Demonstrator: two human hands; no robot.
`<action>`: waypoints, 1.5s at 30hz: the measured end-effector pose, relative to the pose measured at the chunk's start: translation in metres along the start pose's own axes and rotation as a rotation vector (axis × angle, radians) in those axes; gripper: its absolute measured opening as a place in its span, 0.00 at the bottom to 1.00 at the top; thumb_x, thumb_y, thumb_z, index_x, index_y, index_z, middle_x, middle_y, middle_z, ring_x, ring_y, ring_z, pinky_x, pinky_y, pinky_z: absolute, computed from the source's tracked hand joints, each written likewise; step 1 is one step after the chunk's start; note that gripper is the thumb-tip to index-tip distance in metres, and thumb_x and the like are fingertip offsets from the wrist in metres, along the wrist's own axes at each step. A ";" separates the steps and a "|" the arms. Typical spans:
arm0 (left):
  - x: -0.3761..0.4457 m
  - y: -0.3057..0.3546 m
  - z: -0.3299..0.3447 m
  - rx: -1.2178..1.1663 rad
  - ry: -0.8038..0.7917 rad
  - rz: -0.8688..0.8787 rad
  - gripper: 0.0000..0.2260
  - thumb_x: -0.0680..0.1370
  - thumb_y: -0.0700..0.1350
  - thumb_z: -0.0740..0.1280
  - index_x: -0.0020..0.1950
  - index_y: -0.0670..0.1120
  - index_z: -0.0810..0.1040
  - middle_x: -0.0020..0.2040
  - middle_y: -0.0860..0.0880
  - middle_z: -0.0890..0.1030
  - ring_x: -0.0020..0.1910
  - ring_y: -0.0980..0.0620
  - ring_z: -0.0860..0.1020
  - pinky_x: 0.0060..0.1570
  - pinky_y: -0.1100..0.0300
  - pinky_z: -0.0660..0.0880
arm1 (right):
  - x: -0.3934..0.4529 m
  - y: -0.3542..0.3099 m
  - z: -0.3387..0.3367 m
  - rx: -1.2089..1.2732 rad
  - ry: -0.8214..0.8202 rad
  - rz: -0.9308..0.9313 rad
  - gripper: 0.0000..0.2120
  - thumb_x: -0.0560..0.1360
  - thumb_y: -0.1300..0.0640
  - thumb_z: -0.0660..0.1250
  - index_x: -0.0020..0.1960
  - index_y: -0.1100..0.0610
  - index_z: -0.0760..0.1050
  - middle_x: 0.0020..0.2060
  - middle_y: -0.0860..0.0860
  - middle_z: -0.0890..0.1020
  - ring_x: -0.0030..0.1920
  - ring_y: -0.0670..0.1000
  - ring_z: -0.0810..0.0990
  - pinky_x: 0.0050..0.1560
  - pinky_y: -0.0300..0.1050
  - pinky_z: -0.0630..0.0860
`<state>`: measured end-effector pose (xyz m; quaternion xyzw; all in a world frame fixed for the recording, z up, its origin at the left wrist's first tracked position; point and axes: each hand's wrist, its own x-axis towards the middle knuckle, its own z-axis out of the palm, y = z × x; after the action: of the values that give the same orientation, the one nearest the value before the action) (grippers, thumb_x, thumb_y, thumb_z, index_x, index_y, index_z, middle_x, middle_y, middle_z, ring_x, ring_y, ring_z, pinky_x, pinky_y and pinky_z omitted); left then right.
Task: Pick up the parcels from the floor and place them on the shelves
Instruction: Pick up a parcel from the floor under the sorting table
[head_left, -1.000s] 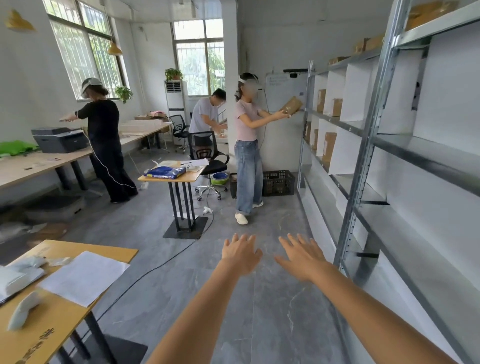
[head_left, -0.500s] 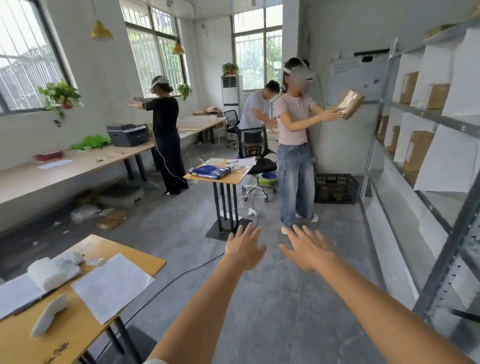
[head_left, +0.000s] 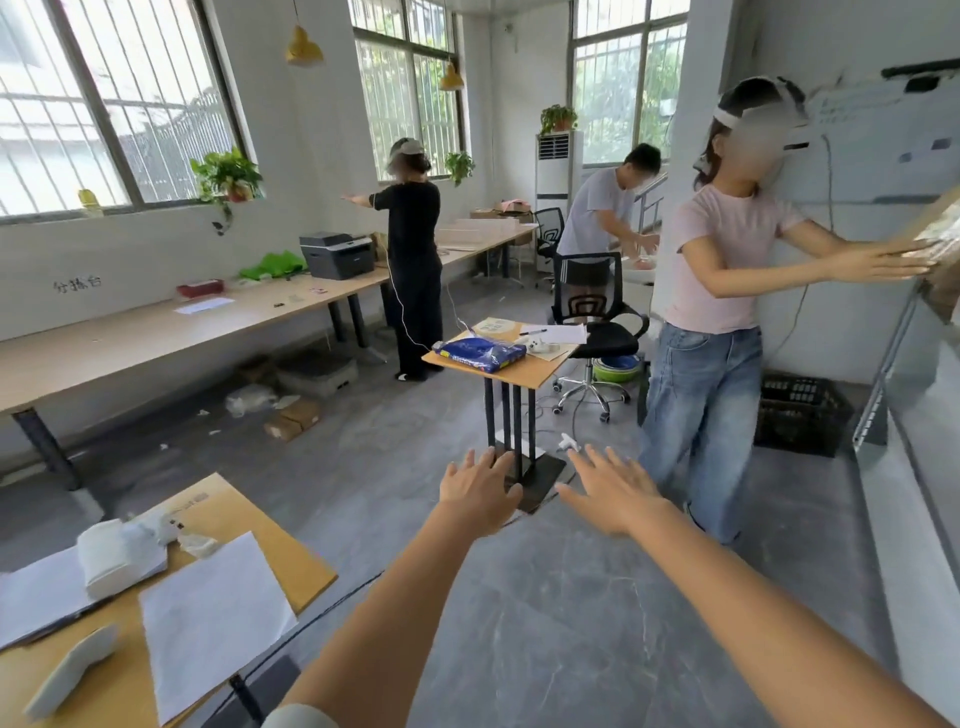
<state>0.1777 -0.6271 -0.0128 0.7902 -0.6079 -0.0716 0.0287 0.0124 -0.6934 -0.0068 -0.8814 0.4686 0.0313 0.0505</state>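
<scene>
Left hand (head_left: 480, 496) and right hand (head_left: 613, 493) stretched forward, fingers spread, both empty, just short of small stand table (head_left: 519, 366); brown parcels (head_left: 292, 419) on floor left of that table

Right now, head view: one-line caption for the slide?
Both hands, left and right, outstretched and empty over the grey floor; nearby, a person shelves a parcel.
</scene>
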 end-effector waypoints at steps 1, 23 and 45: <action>0.015 -0.003 0.000 0.008 -0.006 -0.005 0.26 0.81 0.56 0.51 0.78 0.52 0.54 0.79 0.48 0.54 0.79 0.43 0.50 0.76 0.45 0.52 | 0.017 0.001 0.001 0.004 -0.003 -0.014 0.33 0.78 0.38 0.46 0.78 0.52 0.47 0.78 0.54 0.52 0.77 0.58 0.50 0.76 0.59 0.50; 0.373 -0.186 -0.055 0.034 0.036 -0.281 0.27 0.80 0.56 0.52 0.78 0.51 0.53 0.79 0.47 0.56 0.78 0.42 0.52 0.76 0.45 0.53 | 0.463 -0.047 -0.049 -0.049 -0.076 -0.258 0.34 0.77 0.38 0.51 0.77 0.52 0.48 0.78 0.53 0.53 0.77 0.57 0.55 0.74 0.57 0.57; 0.667 -0.430 -0.067 -0.105 0.117 -0.709 0.26 0.80 0.54 0.51 0.77 0.49 0.57 0.77 0.47 0.61 0.78 0.44 0.54 0.75 0.48 0.55 | 0.897 -0.193 -0.054 -0.171 -0.120 -0.671 0.33 0.77 0.38 0.48 0.78 0.51 0.46 0.78 0.52 0.52 0.77 0.56 0.52 0.73 0.57 0.56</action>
<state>0.7664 -1.1620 -0.0558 0.9521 -0.2891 -0.0630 0.0772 0.6743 -1.3304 -0.0340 -0.9839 0.1448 0.1039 0.0116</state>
